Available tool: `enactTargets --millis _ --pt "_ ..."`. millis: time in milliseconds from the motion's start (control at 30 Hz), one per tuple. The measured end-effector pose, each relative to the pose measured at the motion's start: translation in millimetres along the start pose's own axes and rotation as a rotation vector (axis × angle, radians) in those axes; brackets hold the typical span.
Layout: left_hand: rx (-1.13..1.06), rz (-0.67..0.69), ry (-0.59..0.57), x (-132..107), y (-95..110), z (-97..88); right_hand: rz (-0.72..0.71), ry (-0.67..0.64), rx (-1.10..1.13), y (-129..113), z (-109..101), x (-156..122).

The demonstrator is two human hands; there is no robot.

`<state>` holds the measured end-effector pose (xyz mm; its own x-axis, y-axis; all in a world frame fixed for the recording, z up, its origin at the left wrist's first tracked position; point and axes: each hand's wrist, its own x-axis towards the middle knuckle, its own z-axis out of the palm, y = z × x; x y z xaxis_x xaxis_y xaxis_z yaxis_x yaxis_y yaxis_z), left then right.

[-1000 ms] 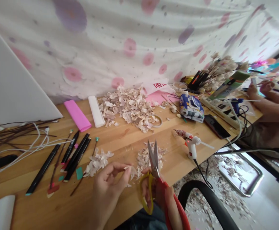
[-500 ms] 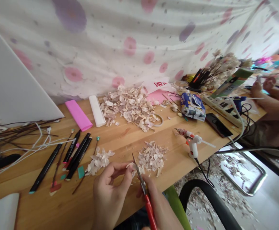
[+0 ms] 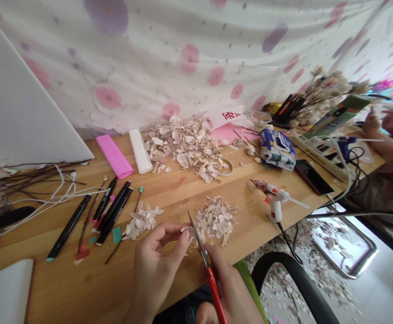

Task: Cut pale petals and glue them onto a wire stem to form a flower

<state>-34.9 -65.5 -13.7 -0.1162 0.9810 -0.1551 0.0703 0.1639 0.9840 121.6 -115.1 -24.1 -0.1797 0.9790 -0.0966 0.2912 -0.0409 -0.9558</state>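
My left hand [image 3: 157, 265] pinches a small pale petal piece [image 3: 187, 231] between thumb and fingers, just above the near edge of the wooden table [image 3: 169, 198]. My right hand [image 3: 230, 292] grips red-handled scissors [image 3: 205, 261], and their blades reach up to the petal piece. Two small heaps of pale cut scraps [image 3: 216, 218] and petals [image 3: 142, 220] lie just beyond my hands.
A large scrap pile [image 3: 186, 148], pink [image 3: 114, 156] and white [image 3: 140, 150] paper rolls, black markers [image 3: 110, 211], white cables [image 3: 47, 198], a glue gun [image 3: 273, 202], a phone [image 3: 313, 177] and a tissue pack [image 3: 277, 150] lie around. Another person's hands [image 3: 381, 130] work at the right. A black chair arm [image 3: 294, 279] curves below.
The scissors swung down from pointing upright with blades apart to lying against the petal piece in my left hand. The view drifted slightly left.
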Motion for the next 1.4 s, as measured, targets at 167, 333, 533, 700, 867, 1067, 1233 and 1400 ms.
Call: enactTargets --millis 167,333,533,700,867,1067,1233,1400 --pt "0.05 0.062 0.001 1 5 -1.2 0.006 0.016 -0.038 8 -3 -1" --pt "0.093 0.092 -0.015 3 5 -2.0 0.044 0.047 -0.088 10 -3 -6" --pt "0.125 0.139 -0.026 4 3 -4.8 -0.068 0.099 -0.128 9 -2 -9" --pt "0.161 0.167 -0.046 6 4 -9.8 -0.077 0.072 -0.267 17 -5 -5" --pt "0.171 0.172 -0.06 11 2 -12.8 -0.039 0.061 -0.326 14 -6 -3" --pt "0.136 0.157 -0.088 13 0 -13.9 -0.062 0.124 -0.363 15 -6 -3" --pt "0.038 0.062 -0.106 13 2 -11.8 -0.011 0.136 -0.252 18 -8 -2" --pt "-0.04 -0.01 -0.097 12 7 -8.1 0.04 0.168 -0.006 30 -10 -7"
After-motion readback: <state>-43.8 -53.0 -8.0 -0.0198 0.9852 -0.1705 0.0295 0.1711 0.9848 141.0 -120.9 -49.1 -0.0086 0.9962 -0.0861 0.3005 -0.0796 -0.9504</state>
